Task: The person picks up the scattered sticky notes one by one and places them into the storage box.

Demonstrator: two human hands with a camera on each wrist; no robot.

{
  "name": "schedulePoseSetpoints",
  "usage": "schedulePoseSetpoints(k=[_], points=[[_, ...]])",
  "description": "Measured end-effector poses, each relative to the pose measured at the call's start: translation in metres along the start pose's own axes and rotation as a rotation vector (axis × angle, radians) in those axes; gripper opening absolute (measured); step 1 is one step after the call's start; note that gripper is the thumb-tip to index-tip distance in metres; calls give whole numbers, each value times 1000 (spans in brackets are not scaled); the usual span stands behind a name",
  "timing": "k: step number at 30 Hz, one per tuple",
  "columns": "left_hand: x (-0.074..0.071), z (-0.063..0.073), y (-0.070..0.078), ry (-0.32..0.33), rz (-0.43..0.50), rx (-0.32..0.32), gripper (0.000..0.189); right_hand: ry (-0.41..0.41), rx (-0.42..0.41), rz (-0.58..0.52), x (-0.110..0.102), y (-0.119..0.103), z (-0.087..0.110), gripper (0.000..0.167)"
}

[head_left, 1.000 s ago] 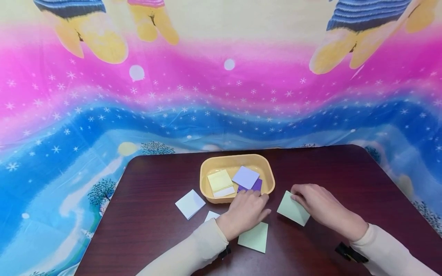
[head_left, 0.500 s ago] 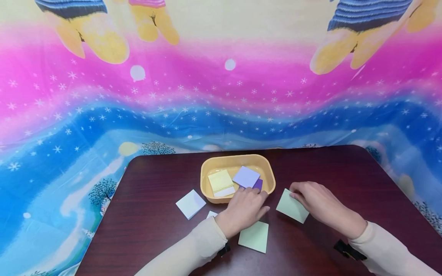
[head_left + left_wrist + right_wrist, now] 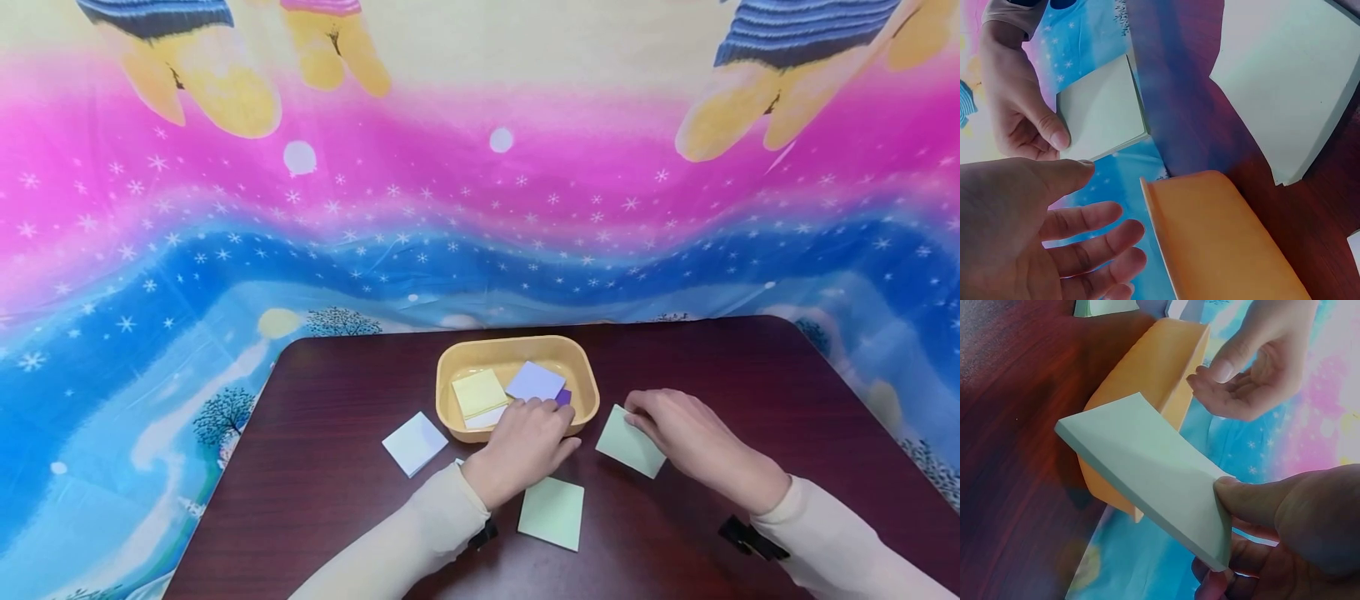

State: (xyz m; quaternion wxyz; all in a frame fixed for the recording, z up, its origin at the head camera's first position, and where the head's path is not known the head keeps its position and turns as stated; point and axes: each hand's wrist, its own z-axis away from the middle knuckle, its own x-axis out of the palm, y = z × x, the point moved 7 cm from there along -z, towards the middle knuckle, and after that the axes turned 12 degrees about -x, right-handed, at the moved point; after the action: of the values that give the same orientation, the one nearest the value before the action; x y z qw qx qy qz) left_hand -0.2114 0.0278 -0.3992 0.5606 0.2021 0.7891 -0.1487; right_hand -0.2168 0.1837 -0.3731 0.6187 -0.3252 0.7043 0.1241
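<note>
Holding thick sq. lt-grn pad (image 3: 1147,469), tilted

Two hands (image 3: 525,442), two sleeves (image 3: 405,533), one table (image 3: 315,467), one tray (image 3: 498,352), one printed cloth (image 3: 480,192); two green pads (image 3: 551,512), three white pads (image 3: 415,444) (one barely visible), at least one yellow pad (image 3: 478,392), one lavender pad (image 3: 536,381), one dark purple pad (image 3: 564,398).

Cream sleeves (image 3: 401,533), black wrist attachments (image 3: 752,538)
</note>
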Motion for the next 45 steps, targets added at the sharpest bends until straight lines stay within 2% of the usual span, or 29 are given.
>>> schedulePoseSetpoints(k=[7, 14, 21, 28, 45], points=[[0, 0, -4, -4, 11, -6, 28, -6, 0, -10, 0, 1, -5, 16], [-3, 0, -7, 26, 10, -8, 27, -12, 13, -25, 1, 2, -8, 12], [-5, 0, -12, 26, 16, -15, 26, -3, 8, -30, -1, 1, -11, 14], [-4, 0, -17, -3, 33, -33, 25, 16, -9, -32, -5, -1, -17, 11], [-4, 0, -31, -42, 48, -80, 29, 35, 24, -96, -8, -3, -28, 6]])
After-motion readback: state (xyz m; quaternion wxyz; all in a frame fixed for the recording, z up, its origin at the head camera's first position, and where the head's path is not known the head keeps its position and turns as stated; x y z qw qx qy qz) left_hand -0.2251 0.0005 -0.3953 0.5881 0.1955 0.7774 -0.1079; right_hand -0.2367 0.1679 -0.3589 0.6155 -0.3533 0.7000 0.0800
